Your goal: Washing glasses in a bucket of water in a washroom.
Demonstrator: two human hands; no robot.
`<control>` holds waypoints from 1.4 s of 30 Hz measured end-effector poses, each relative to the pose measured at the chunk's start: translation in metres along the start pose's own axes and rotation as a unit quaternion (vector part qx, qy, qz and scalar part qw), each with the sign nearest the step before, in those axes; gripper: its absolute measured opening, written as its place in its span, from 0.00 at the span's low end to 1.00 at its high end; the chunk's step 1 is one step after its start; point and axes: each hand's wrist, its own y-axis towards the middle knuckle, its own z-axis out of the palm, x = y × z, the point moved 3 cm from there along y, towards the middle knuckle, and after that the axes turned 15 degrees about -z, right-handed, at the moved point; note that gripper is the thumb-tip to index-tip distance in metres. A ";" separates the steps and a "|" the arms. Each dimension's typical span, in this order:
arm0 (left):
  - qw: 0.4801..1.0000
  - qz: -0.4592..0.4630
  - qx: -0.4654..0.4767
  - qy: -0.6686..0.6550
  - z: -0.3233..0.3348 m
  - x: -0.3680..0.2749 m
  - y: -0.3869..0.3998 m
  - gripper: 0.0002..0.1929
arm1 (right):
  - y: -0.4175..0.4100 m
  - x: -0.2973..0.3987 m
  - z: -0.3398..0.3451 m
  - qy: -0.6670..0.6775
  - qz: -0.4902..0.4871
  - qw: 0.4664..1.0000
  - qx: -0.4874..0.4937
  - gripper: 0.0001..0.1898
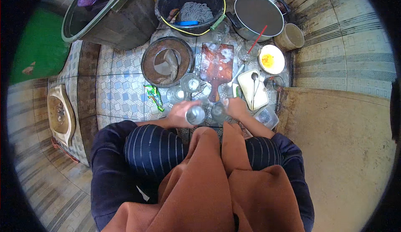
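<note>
My left hand [181, 114] is closed around a clear drinking glass [195, 115], held above the tiled floor. Blurred by motion, my right hand [235, 107] is at the right side of another clear glass [219, 112]; a small whitish thing shows at its fingertips, too blurred to name. Two more clear glasses [190, 83] [176, 94] stand just beyond my left hand. A wooden cutting board [216, 61] lies ahead, its handle pointing towards me. Right of it is a cream tray [245, 84] with a spoon [254, 76] and a fork [261, 78].
A stone mortar [147, 72] with its pestle [170, 63] is ahead on the left. Behind stand a large bin [131, 22], a black bucket [188, 30] and a water-filled pot [258, 12]. A white bowl [278, 56] and a plastic container [272, 116] are at right; a green wrapper [154, 97] is at left.
</note>
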 end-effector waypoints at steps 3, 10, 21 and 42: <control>0.997 0.065 0.012 -0.038 0.021 -0.002 -0.008 0.34 | -0.006 -0.028 0.008 0.020 0.089 0.996 -0.012 0.21; 0.996 -0.029 0.009 -0.085 0.042 0.013 0.007 0.32 | -0.017 -0.049 -0.051 0.039 0.221 0.972 -0.075 0.17; 0.992 -0.061 0.046 -0.101 0.055 0.024 0.015 0.42 | -0.003 -0.020 -0.116 -0.038 0.140 0.984 -0.104 0.16; 0.987 -0.045 -0.109 0.107 -0.145 -0.142 0.124 0.23 | 0.005 0.019 -0.233 0.070 0.011 0.959 -0.274 0.17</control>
